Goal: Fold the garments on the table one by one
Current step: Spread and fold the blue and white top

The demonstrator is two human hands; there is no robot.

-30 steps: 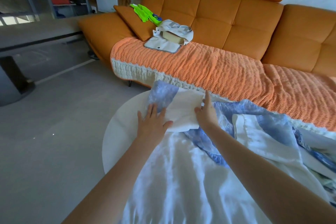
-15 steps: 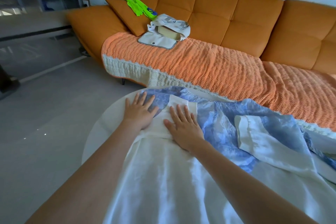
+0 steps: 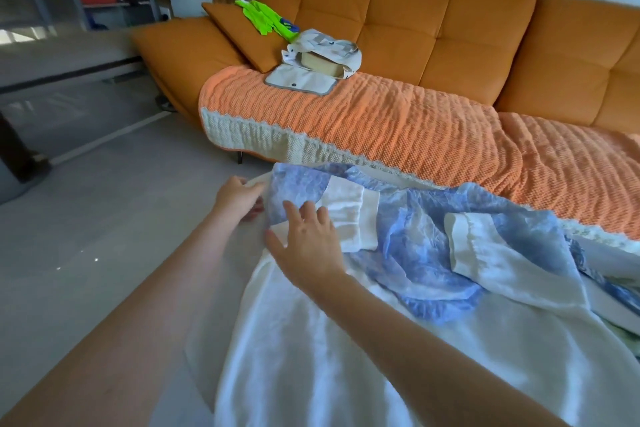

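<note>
Nearest the camera, a white garment [image 3: 311, 357] is seen spread over the round table [image 3: 221, 305], its body running from the near edge toward the far side, with both bare forearms stretched out above it. Further on, the right hand [image 3: 308, 239] is laid flat with fingers straight and spread, nothing being gripped, and the cloth is pressed just where a white sleeve [image 3: 349, 218] lies turned in across a blue patterned cloth [image 3: 415, 260]. Just beyond and to the left, at the table's far-left rim, the left hand [image 3: 239, 198] is curled on the cloth's edge, which appears to be pinched between thumb and fingers. A 2nd white sleeve [image 3: 485, 246] lies well to the right, not yet brought in. Whether the blue cloth belongs to the same garment or is a separate one underneath cannot be told. The step in hand is judged to be the early shaping of this garment: the top is being squared and 1 sleeve held down. The next move would call for the pinched edge to be drawn taut or folded inward while the sleeve is anchored by the flat hand, after which the 2nd sleeve would need folding across. Beyond the table, an orange blanket [image 3: 415, 135] is draped over an orange sofa [image 3: 433, 28], on which a pale bag [image 3: 322, 59] and green gloves [image 3: 265, 17] are left.
</note>
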